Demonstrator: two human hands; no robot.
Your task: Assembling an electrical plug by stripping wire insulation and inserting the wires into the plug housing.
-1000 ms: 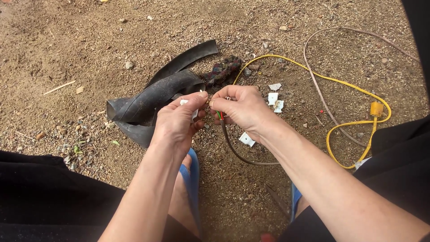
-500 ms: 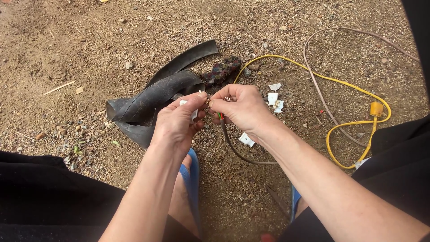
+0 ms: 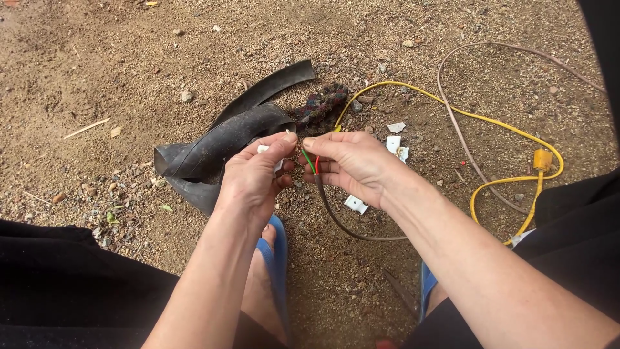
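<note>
Cable (image 3: 336,216), dark brown and thin, hung in a loop between your two hands above the sandy ground (image 3: 97,77), its stripped end showing a green and a red wire (image 3: 312,161). Beyond your hands lay the biggest thing around, a strip of black rubber (image 3: 219,139), folded over itself and partly hidden behind your left hand. To the right a yellow cord (image 3: 491,123) snaked across the dirt to a yellow plug (image 3: 542,159), with a pinkish cord (image 3: 455,123) crossing it. A braided rope piece (image 3: 321,103) sat just beside the rubber. Your blue sandal (image 3: 276,249) showed below your wrists. Your right hand (image 3: 352,165) pinched the wire ends between thumb and forefinger, the other fingers curled under the cable. Your left hand (image 3: 255,178) was closed narrowly around a small white piece (image 3: 263,149), fingertips touching the right hand's. Small white bits (image 3: 395,145) lay scattered on the dirt behind your right hand.
</note>
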